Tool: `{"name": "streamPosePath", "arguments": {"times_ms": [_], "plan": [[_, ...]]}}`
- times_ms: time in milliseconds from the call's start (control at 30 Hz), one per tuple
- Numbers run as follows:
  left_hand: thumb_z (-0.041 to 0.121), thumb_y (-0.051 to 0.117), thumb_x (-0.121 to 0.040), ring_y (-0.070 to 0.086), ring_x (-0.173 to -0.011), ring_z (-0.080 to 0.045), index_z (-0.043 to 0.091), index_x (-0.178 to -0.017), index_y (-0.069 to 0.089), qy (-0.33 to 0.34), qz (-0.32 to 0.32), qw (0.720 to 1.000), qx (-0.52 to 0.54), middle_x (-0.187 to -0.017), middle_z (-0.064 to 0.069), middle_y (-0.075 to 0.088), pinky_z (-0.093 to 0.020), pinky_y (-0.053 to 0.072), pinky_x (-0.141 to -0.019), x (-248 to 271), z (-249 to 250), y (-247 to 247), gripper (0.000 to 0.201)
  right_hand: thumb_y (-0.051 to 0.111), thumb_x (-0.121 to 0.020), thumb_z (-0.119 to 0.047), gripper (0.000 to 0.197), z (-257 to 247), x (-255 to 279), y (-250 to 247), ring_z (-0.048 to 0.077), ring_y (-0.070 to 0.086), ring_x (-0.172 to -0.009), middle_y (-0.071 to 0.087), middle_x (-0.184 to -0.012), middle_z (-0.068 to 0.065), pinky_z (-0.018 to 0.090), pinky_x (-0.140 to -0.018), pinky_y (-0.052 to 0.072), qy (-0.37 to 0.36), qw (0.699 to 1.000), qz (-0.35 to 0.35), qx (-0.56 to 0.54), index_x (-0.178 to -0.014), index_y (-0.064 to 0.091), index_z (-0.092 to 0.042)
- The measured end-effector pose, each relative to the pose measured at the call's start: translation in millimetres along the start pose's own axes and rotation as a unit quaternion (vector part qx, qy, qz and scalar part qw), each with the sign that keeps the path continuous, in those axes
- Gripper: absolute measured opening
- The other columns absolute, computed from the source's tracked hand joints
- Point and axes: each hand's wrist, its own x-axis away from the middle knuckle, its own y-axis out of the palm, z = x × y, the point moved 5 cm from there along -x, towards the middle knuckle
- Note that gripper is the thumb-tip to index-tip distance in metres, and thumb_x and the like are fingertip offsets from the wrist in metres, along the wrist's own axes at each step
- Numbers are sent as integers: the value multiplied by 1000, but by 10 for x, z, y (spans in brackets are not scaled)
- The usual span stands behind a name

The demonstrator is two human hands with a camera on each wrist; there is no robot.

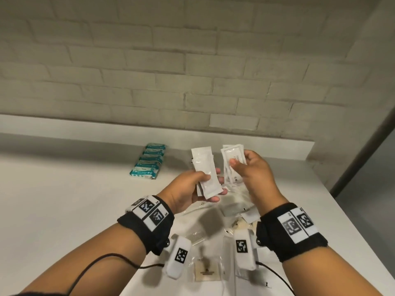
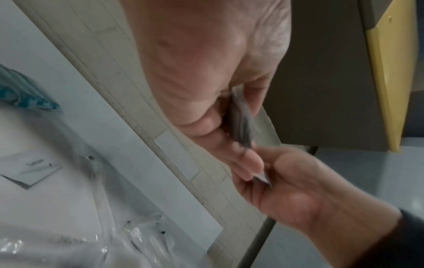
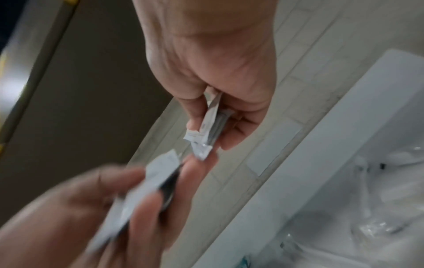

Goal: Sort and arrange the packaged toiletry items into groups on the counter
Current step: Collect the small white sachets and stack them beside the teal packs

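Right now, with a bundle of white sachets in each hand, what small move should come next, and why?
Probably set one bundle down: the left hand could lay its white sachets beside the row of teal packs on the counter. Both hands are full, and loose packets still wait below.
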Motion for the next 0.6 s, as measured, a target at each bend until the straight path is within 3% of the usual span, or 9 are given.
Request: {"name": "streamPosePath", "arguments": {"times_ms": [100,167,233,300,400,500,600], "plan": [[10,53,-96,72,-84,-24,9,-110,62,37,45,996,-71,-100,-9,73,-31,59,-62,-6,68,-97,17,65,-86,0,14,-14,10,-92,24,66,-76,71,-90,11,33,-67,55,13,998,-27,-59,-99,64,-5],[9,65,-89,70,-74,-12,15,-101,66,54,73,988,-124,-92,-2,73,-29,58,-57,-36,94,-133,13,65,-84,3,20,-15,58,-7,29,68,-78,71,-94,18,35,-69,57,42,989,-106,-96,-104,64,-1],[10,72,-83,67,-68,-10,19,-96,68,66,65,979,-180,-84,0,73,-27,53,-53,-72,97,-120,17,66,-80,6,28,-3,112,115,32,70,-77,71,-99,24,37,-72,59,64,979,-176,-86,-108,65,3],[13,77,-75,63,-65,-10,22,-92,70,77,68,972,-212,-77,1,72,-25,49,-51,-92,95,-107,21,67,-78,7,30,23,113,160,33,71,-75,71,-100,26,37,-72,59,72,978,-186,-60,-108,66,6],[17,81,-69,64,-71,-13,14,-102,69,86,104,971,-199,-87,-3,73,-22,46,-50,-111,103,-153,35,70,-78,5,32,49,82,138,34,71,-84,71,-102,25,37,-76,60,84,981,-168,-55,-110,65,5],[17,79,-65,65,-75,-16,9,-108,68,90,110,971,-193,-92,-6,73,-22,48,-52,-113,102,-182,45,69,-80,3,26,39,126,163,21,72,-66,74,-89,16,24,-53,55,87,982,-167,-33,-106,68,3],[15,74,-82,65,-77,-16,14,-107,69,92,92,973,-190,-94,-6,72,-25,52,-55,-96,68,-195,25,67,-83,2,19,28,187,186,15,69,-57,74,-77,12,17,-46,49,97,978,-184,-15,-102,69,2]]}}
